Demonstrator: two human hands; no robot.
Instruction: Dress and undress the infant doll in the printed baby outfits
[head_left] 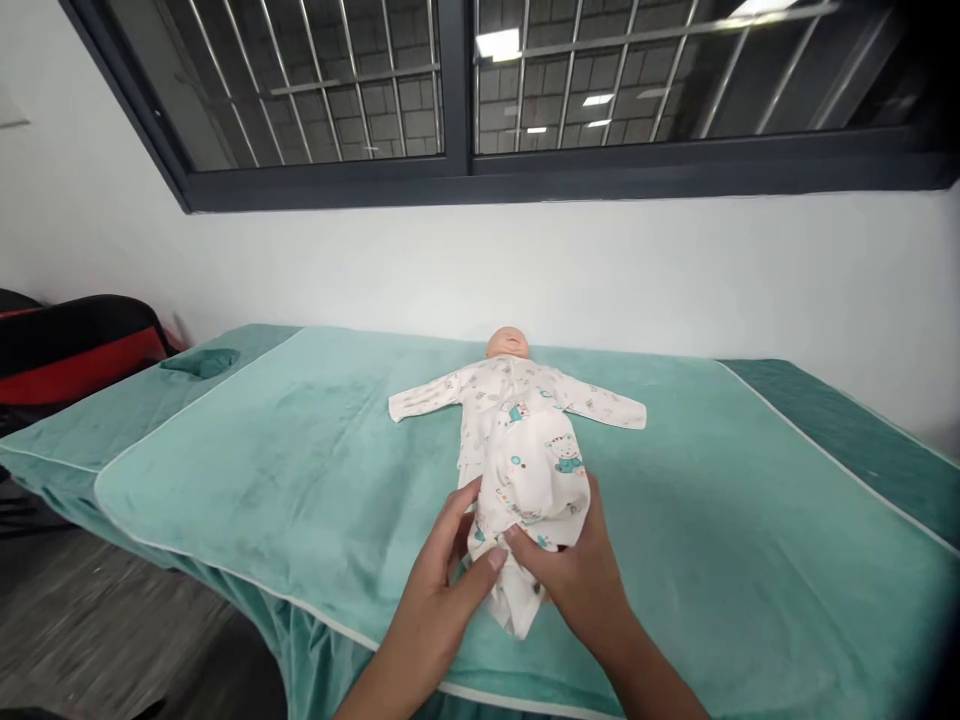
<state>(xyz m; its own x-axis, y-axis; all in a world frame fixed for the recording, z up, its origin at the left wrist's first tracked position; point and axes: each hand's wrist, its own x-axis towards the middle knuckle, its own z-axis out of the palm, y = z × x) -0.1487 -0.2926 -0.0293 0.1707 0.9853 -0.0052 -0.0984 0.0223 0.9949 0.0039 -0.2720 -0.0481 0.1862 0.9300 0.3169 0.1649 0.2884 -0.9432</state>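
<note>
A baby doll (508,342) lies on its back on the green-covered bed, head toward the wall. It wears a white long-sleeved baby top (480,385) with small prints, its sleeves spread out to both sides. Over the doll's lower body, a bunched white baby garment (534,470) with bear prints is between my hands. My left hand (450,570) grips its left edge, thumb on top. Closed on the right side of the same cloth is my right hand (574,560), its thumb pressing near the middle. The doll's legs are hidden, and the garment's exact kind is unclear.
A green plush cover (300,470) with white piping spreads over the bed and hangs down at the front. A face hole (201,363) shows at the left end. Beyond it stands a black and red chair (82,350). A white wall (420,265) and barred window (457,100) back the bed.
</note>
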